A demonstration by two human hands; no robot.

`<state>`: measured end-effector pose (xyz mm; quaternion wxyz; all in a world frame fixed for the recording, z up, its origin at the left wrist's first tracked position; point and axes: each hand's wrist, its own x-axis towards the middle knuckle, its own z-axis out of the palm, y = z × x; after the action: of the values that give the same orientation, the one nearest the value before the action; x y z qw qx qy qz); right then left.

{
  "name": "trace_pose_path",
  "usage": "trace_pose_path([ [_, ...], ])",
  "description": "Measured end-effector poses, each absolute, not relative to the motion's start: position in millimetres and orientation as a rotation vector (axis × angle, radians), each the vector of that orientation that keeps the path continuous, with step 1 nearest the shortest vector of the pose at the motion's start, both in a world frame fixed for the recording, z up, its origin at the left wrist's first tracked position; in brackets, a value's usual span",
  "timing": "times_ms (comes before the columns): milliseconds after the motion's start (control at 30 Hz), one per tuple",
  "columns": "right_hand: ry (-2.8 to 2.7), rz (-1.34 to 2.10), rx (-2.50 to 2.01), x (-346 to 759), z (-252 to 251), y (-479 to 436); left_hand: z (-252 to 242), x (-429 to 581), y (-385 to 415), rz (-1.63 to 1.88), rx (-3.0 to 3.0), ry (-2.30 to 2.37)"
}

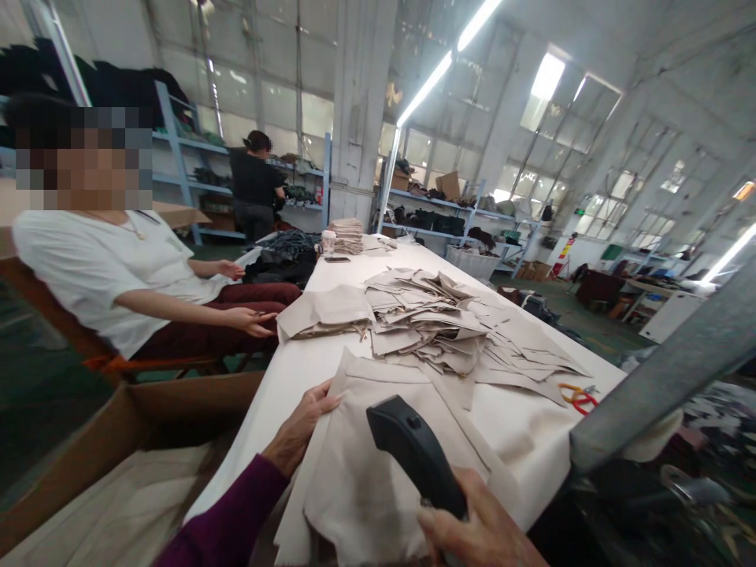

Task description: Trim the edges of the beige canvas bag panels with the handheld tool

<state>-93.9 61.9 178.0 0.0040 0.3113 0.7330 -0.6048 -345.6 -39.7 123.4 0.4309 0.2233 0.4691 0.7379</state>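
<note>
My left hand (pixel 303 425) grips the upper left edge of a beige fabric piece (pixel 360 472), thumb on top. The piece lies nearest me at the table's near end, with more layers under it. My right hand (pixel 481 524) is closed around a black curved handheld device (pixel 416 453), shaped like a clipper. Its wide head points up and left, over the fabric; whether it touches the cloth I cannot tell. Beyond lies a heaped pile of beige fabric pieces (pixel 422 315), with a folded beige stack (pixel 324 311) to its left.
Red-and-yellow scissors (pixel 579 398) lie at the white table's (pixel 531 441) right edge, near a slanted metal post (pixel 661 370). A cardboard box (pixel 71 480) with beige fabric stands lower left. A seated person (pixel 112 276) is at the left; another stands by the shelves.
</note>
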Motion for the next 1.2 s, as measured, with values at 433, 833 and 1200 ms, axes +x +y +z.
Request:
trace_pose_path([
  [433,2.277,-2.165,0.616,-169,191,60,113,-313,-57,1.833,0.64,0.965],
  [833,2.369,-2.072,0.734,-161,189,59,110,-302,-50,1.842,0.814,1.23],
  [1200,2.258,-2.141,0.838,-139,181,69,95,-315,-49,1.941,0.505,0.99],
])
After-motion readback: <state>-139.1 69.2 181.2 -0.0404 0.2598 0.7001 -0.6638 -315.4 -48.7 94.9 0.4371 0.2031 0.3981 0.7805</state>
